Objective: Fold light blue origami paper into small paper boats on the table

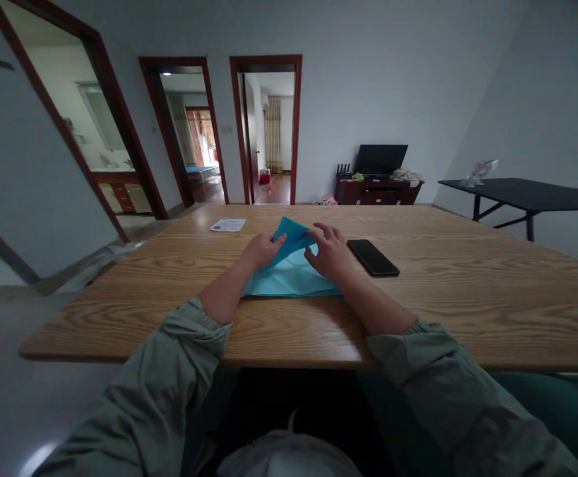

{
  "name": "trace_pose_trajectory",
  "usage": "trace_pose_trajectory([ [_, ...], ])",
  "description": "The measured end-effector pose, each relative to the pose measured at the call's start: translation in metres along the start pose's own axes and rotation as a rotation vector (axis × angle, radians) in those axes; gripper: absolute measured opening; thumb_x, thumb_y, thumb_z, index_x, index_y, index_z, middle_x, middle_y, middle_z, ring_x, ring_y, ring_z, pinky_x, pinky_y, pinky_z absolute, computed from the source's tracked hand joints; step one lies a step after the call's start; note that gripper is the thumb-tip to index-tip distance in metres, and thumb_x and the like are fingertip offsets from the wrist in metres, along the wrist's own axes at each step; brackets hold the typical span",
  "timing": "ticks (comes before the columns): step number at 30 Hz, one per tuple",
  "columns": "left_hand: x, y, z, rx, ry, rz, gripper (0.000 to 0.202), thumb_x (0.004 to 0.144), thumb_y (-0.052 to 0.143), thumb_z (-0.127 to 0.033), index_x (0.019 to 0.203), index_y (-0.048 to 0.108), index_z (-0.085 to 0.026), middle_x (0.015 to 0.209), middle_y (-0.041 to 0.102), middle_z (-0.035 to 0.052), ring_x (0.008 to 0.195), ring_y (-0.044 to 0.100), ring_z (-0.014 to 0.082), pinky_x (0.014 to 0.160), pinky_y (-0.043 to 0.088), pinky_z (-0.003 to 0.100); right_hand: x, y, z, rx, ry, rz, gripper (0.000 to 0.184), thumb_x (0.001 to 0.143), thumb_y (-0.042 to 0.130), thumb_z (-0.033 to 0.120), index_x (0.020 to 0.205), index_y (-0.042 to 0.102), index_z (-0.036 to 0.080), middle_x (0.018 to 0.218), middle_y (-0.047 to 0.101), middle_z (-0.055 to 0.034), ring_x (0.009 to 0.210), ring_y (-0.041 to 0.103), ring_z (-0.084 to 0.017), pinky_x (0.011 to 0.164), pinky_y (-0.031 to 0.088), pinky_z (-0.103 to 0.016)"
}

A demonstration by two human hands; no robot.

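A sheet of light-blue paper [293, 277] lies near the front of the wooden table, creased, with its far part lifted and folded up into a point. My left hand [264, 250] grips the raised left side of this paper, thumb on the near face and the other fingers behind it. On the right, my right hand [331, 252] is curled over the paper, its thumb and forefinger apart with a gap between them. The forefinger's tip is at the raised edge, and part of the sheet is hidden behind this hand.
A black smartphone [372, 258] lies just right of my right hand on the wooden table [170, 285]. Farther back on the left is a small printed card [228, 225]. Beyond stand a black table [527, 191] and a cabinet [378, 193] with a monitor [381, 159].
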State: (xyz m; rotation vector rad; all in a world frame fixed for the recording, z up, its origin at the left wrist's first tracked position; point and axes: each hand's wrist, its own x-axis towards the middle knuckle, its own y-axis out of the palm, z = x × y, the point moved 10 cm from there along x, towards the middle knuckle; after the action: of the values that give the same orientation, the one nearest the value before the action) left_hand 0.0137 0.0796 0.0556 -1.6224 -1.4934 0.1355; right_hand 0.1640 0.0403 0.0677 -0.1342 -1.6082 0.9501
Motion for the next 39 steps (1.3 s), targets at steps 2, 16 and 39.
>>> trace_pose_trajectory([
  [2,0.000,-0.003,0.001,-0.060,-0.005,-0.024,0.046,0.085,0.042,-0.052,0.075,0.067,-0.015,0.066,0.063,0.0040,0.062,0.054,0.0186,0.058,0.037,0.027,0.000,0.001,0.000,-0.001,-0.002,0.011,0.031,0.076,0.058,0.026,0.107,0.060,0.021,0.129,0.048,-0.0114,0.114,0.041,-0.031,0.092,0.036,-0.047],
  [16,0.006,0.000,0.055,-0.590,-0.358,-0.083,0.037,0.075,0.059,-0.051,0.072,0.066,-0.015,0.061,0.063,0.0023,0.060,0.057,0.0169,0.059,0.045,0.027,0.003,0.003,-0.002,0.010,-0.033,0.010,0.020,0.078,0.052,0.015,0.092,0.066,0.021,0.129,0.049,-0.0095,0.114,0.042,-0.029,0.095,0.035,-0.045],
  [39,0.011,-0.011,0.056,-0.748,-0.252,-0.158,0.045,0.074,0.061,-0.056,0.091,0.066,-0.014,0.076,0.069,0.0050,0.071,0.063,0.0190,0.066,0.051,0.029,0.002,-0.004,-0.030,0.341,0.169,-0.108,0.022,0.081,0.055,0.038,0.093,0.061,0.020,0.105,0.058,-0.0103,0.100,0.054,-0.024,0.090,0.041,-0.040],
])
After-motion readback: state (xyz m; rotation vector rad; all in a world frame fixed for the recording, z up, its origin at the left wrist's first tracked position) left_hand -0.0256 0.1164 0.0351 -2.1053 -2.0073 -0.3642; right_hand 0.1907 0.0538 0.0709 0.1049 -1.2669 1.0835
